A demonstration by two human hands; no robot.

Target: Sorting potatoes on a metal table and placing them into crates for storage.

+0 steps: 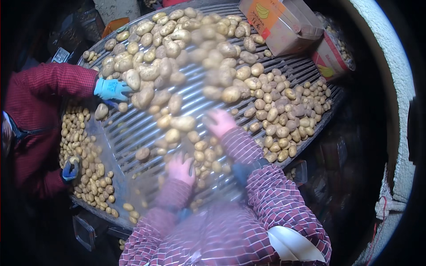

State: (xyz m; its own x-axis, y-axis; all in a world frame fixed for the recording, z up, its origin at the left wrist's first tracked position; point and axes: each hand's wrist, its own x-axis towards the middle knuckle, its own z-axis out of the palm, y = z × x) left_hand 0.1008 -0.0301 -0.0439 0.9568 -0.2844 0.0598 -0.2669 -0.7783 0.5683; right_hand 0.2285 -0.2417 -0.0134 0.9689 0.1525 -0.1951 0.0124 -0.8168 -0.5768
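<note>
A slatted metal sorting table (128,131) lies before me, with potatoes spread over it. My left hand (181,169) is over the near slats, fingers apart, beside a loose group of small potatoes (208,156). Farther up, my right hand (219,122) reaches over the bare middle slats. It is blurred, with its fingers extended and no potato visible in it. Between and beyond my hands lie a few larger potatoes (183,123). A big heap of large potatoes (166,43) covers the far side, partly blurred.
Small potatoes are heaped at the right (283,113) and left (91,179). Across the left edge, a co-worker's gloved hand (111,89) touches a large potato; their other hand (70,169) holds a small one. Cardboard banana boxes (286,36) stand at the far right.
</note>
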